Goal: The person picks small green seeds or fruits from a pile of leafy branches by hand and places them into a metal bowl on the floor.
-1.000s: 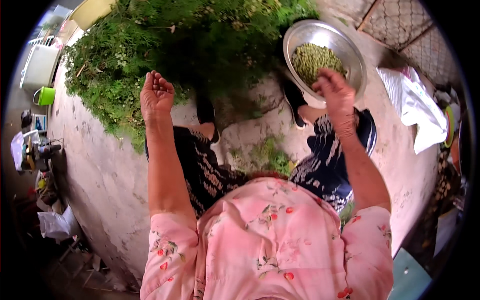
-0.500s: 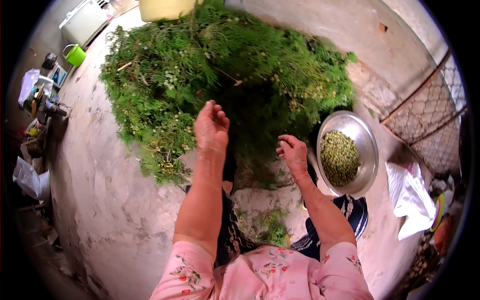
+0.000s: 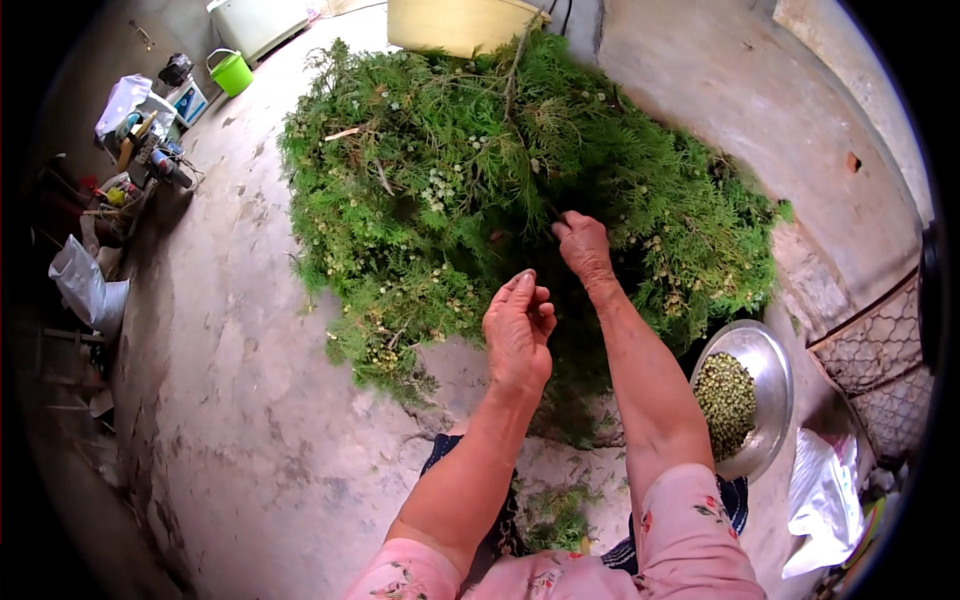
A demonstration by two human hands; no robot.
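A large heap of green conifer branches (image 3: 430, 190) with small pale green cones lies on the floor in front of me. My right hand (image 3: 584, 250) reaches to the dark hollow in its middle, fingers closed on the thin end of a branch (image 3: 553, 211). Lower and to the left, my left hand (image 3: 518, 325) is raised before the heap with curled fingers and the thumb pressed to the index finger. What it holds, if anything, is hidden. A steel basin (image 3: 768, 390) partly filled with picked green cones (image 3: 725, 403) stands right of my right forearm.
Behind the heap stands a yellow tub (image 3: 460, 28). A bright green bucket (image 3: 232, 75) and a white sack (image 3: 88, 285) are at the left. Wire mesh (image 3: 875, 345) and a white plastic bag (image 3: 825, 500) lie at the right. Loose sprigs (image 3: 558, 518) are scattered near my feet.
My right hand has moved forward from near the basin into the heap and closed on a branch. My left hand has drawn back toward me. The whole view has shifted, with the heap now further right.
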